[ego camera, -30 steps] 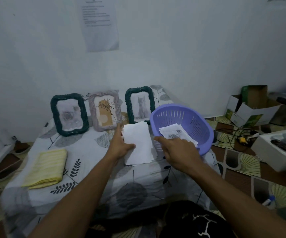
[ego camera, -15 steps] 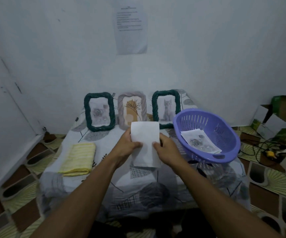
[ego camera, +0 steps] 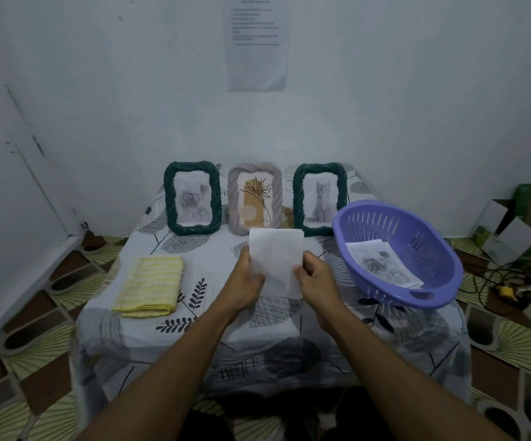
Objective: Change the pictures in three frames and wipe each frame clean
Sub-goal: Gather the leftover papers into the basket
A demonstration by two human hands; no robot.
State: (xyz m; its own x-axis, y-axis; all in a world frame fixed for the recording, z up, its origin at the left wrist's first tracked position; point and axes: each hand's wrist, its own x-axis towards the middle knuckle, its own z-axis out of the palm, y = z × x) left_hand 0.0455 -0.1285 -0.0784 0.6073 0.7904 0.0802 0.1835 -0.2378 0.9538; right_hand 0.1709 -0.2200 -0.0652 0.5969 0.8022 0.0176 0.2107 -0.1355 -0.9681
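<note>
The paper print (ego camera: 275,259) was held upright above the table (ego camera: 213,332), just in front of the grey middle frame (ego camera: 255,173). The left hand (ego camera: 245,283) and right hand (ego camera: 316,281) each pinched a lower side edge, probably to check it before framing. A folded yellow cloth (ego camera: 149,286) lay ready at the left, and spare prints (ego camera: 382,264) lay in the purple basket (ego camera: 429,240). The held print showed only its blank back, so its picture was hidden.

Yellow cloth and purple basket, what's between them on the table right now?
In the head view, the left hand and right hand hold a white sheet above the patterned tablecloth between the yellow cloth and purple basket; nothing else lies there.
</note>
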